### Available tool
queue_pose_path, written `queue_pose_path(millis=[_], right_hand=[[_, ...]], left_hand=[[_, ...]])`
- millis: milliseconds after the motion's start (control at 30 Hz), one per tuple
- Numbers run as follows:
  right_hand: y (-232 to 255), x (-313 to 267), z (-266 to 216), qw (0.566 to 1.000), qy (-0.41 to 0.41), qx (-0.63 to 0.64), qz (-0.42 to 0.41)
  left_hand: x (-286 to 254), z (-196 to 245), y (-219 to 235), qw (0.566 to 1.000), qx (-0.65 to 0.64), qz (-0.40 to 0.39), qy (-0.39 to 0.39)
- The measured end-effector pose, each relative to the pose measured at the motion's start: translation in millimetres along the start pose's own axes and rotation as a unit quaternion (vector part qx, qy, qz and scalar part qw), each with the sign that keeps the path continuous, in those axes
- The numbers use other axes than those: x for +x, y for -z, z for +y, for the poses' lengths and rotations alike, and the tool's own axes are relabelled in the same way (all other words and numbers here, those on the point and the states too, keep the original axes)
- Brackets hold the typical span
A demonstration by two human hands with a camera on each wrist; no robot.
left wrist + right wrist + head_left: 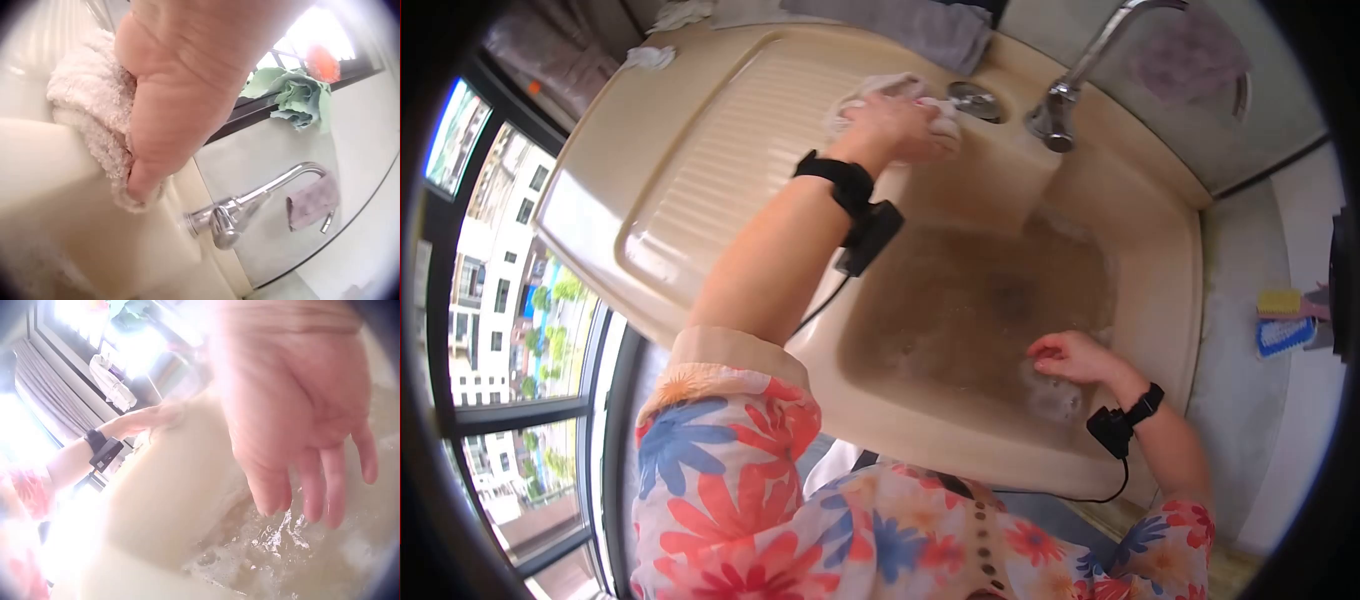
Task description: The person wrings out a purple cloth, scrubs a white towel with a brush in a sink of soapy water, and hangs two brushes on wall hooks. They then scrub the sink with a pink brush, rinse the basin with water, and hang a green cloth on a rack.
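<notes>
My left hand (892, 125) grips a bunched white terry cloth (84, 81) at the sink's far edge, next to the ribbed drainboard. In the left wrist view the thumb (150, 172) presses into the cloth's fold; the other fingers are hidden. Low over the cloudy water (970, 310) in the sink (930, 420) hangs my right hand (1078, 358), holding nothing. Its wet fingers (334, 487) point down, relaxed, in the right wrist view. Foam and splashing water show just below them.
A chrome faucet (1055, 115) stands at the sink's back, beside a metal drain fitting (975, 100). A grey towel (935, 35) lies along the back edge. The ribbed drainboard (720, 170) is on the left, near a window. Brushes (1285, 335) hang at the right wall.
</notes>
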State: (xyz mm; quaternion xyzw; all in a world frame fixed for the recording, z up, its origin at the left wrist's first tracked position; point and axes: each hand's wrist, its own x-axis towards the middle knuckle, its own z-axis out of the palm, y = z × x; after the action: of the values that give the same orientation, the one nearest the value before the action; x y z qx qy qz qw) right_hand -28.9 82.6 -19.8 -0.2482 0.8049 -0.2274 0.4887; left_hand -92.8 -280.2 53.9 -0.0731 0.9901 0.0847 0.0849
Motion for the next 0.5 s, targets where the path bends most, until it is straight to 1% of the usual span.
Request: queue_pose_path(millis=[33,67,100,133,167,200,233,267,333,400,433,467,500], right_hand=[[-1,1,3,1.000,-0.001,0.014,0.007],[0,5,1,0.999,-0.002,0.029,0.019],[0,9,-4,1.000,0.010,0.025,0.012],[1,10,-9,0.999,0.011,0.029,0.011],[2,10,-17,0.999,0.007,0.035,0.011],[2,10,-25,0.999,0.012,0.033,0.009],[3,11,-32,0.999,0.016,0.032,0.004],[4,12,-38,0.999,0.018,0.031,-0.002],[5,12,-45,0.999,0.012,0.035,-0.014],[7,13,-47,0.999,0.007,0.037,-0.025],[8,13,-48,0.999,-0.008,0.036,-0.027],[9,13,-47,0.999,-0.023,0.035,-0.027],[10,13,-44,0.999,-0.021,0.033,-0.026]], left_hand=[[-3,-3,-9,0.999,0.019,-0.025,-0.001],[-25,-6,-11,1.000,0.001,-0.012,-0.029],[-44,-11,-18,0.999,0.005,0.000,-0.039],[-67,-18,-25,0.997,0.022,0.012,-0.071],[-99,-23,-19,0.996,0.033,-0.009,-0.084],[-130,-30,-18,0.993,0.025,-0.013,-0.111],[-159,-41,-18,0.989,0.025,0.015,-0.148],[-183,-54,-14,0.989,-0.006,-0.026,-0.148],[-219,-90,-15,0.992,0.012,-0.012,-0.126],[-235,-135,-12,0.997,0.074,0.018,-0.010],[-238,-159,1,0.995,0.066,0.002,0.077],[-238,-193,0,0.981,0.099,0.042,0.161],[-235,-222,6,0.963,0.116,0.063,0.234]])
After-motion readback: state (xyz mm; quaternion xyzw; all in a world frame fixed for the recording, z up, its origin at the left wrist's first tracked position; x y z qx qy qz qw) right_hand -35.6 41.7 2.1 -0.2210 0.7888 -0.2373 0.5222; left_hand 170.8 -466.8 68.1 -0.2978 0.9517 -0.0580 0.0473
